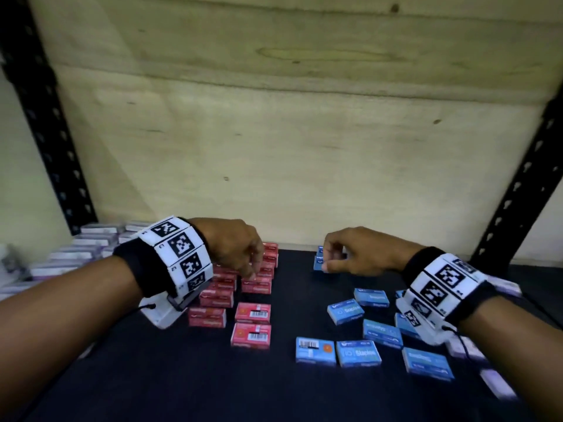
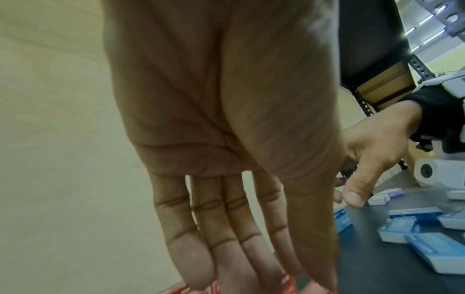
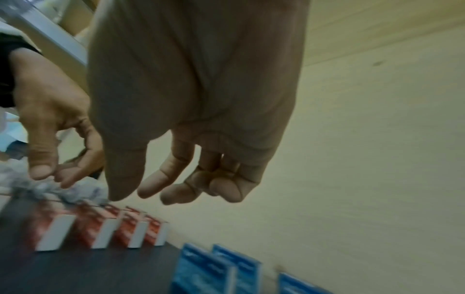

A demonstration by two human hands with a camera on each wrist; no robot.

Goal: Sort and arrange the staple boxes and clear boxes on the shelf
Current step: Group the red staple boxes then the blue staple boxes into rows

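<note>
Red staple boxes [image 1: 253, 284] stand in rows and low stacks at centre left of the dark shelf [image 1: 182, 376]. My left hand [image 1: 251, 269] hovers over the back of them, fingers straight; in the left wrist view its fingertips [image 2: 196, 274] reach the red boxes [image 2: 216, 288]. Blue staple boxes [image 1: 345, 310] lie scattered at the right, and a few stand at the back [image 1: 319, 264]. My right hand [image 1: 327, 260] is just beside those. In the right wrist view the right hand [image 3: 148, 191] hangs loosely curled and empty above the blue boxes [image 3: 206, 270].
Clear boxes with pale violet contents are massed at the far left [image 1: 76, 248], and a few lie at the right edge [image 1: 499, 379]. A plywood back wall [image 1: 289, 132] closes the shelf. Black perforated uprights [image 1: 45, 117] [image 1: 518, 193] flank it.
</note>
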